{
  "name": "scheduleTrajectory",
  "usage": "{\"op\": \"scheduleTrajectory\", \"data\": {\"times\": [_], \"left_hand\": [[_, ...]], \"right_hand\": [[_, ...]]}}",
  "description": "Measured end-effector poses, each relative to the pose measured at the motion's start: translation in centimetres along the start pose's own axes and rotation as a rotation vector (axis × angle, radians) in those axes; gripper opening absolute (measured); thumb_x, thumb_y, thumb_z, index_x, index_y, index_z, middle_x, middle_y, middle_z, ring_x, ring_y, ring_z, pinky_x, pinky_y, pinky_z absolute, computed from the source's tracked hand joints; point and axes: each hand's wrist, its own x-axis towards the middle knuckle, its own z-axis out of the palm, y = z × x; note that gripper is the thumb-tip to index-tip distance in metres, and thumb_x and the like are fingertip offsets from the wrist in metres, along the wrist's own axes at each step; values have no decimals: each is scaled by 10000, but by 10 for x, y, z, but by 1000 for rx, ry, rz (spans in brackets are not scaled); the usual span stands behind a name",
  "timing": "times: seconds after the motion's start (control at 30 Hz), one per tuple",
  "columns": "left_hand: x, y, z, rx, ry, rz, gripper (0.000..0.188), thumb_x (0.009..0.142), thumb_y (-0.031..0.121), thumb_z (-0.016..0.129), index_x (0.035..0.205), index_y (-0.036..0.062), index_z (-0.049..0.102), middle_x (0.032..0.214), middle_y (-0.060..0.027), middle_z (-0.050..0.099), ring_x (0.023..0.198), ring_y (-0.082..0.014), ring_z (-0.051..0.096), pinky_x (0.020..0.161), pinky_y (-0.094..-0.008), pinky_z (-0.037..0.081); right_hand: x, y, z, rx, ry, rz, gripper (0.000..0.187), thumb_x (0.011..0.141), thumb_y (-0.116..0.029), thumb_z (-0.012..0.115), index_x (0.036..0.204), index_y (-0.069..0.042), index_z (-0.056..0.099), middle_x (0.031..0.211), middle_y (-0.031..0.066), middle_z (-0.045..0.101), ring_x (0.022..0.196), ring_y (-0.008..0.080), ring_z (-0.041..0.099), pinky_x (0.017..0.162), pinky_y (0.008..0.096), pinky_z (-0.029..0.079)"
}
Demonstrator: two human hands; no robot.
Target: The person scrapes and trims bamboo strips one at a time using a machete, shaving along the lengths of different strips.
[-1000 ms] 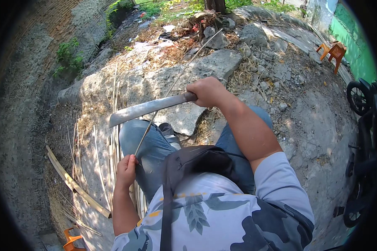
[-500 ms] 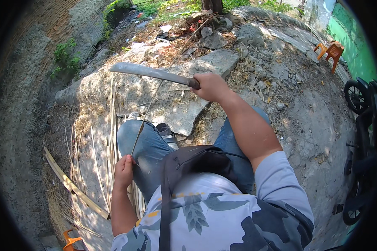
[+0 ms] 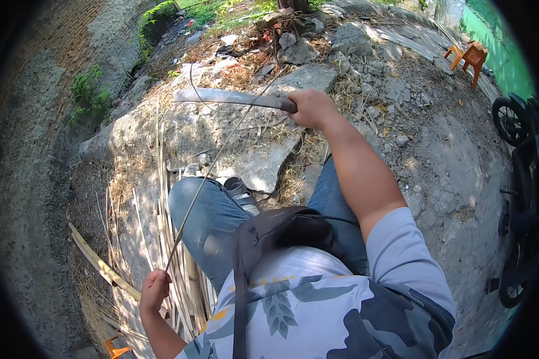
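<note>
You are gripping the machete [image 3: 227, 96] in your right hand [image 3: 312, 109], pinching a thin strip [image 3: 209, 172] in your left hand [image 3: 155, 288], the strip is slanting up past your left knee [image 3: 187, 192], crossing the machete.

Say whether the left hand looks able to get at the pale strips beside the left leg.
Probably yes: the left hand appears right beside the pale strips, with nothing visible blocking the way. It holds a thin stick, though, so it might have to let go first.

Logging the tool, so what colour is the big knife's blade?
The blade is silvery grey; the head view shows it best.
</note>
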Motion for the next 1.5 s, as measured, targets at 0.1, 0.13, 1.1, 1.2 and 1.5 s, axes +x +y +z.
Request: {"op": "scheduleTrajectory", "data": {"times": [0.1, 0.13, 1.1, 1.2, 1.5], "left_hand": [[-30, 6, -16, 32, 21, -22, 417, 1024, 375, 568, 794, 28, 593, 521, 81, 327, 427, -35, 266, 415, -240, 189], [-38, 7, -22, 41, 42, -32, 423, 1001, 377, 592, 777, 19, 596, 522, 66, 336, 425, -45, 278, 412, -241, 199], [-33, -68, -31, -181, 481, 60, 359, 1054, 377, 504, 800, 122, 505, 555, 65, 320, 448, -41, 264, 414, -231, 201], [6, -53, -12, -166, 420, 174, 338, 1051, 361, 522, 816, 119, 529, 588, 66, 361, 464, -31, 288, 427, -216, 212], [79, 22, 52, -29, 160, 250, 276, 1065, 289, 518, 905, 79, 597, 642, 81, 407, 547, -15, 340, 482, -204, 243]], "right_hand": [[3, 17, 1, 31, 47, 127, 308, 830, -420, 731, 990, -158, 702, 935, 141, 716, 917, 362, 683, 779, 491, 537], [3, 18, 1, 43, 46, 151, 306, 828, -417, 734, 973, -150, 697, 943, 144, 713, 932, 361, 679, 782, 491, 535], [4, 29, -12, 294, 54, 459, 378, 784, -427, 775, 968, -99, 735, 949, 154, 733, 928, 326, 702, 802, 447, 529], [5, 27, -5, 309, 40, 422, 380, 789, -422, 772, 980, -98, 724, 939, 139, 730, 924, 319, 700, 804, 439, 526], [-3, -1, -8, 465, 89, 203, 375, 801, -417, 776, 934, -72, 711, 882, 138, 706, 857, 313, 682, 755, 431, 506]]}}
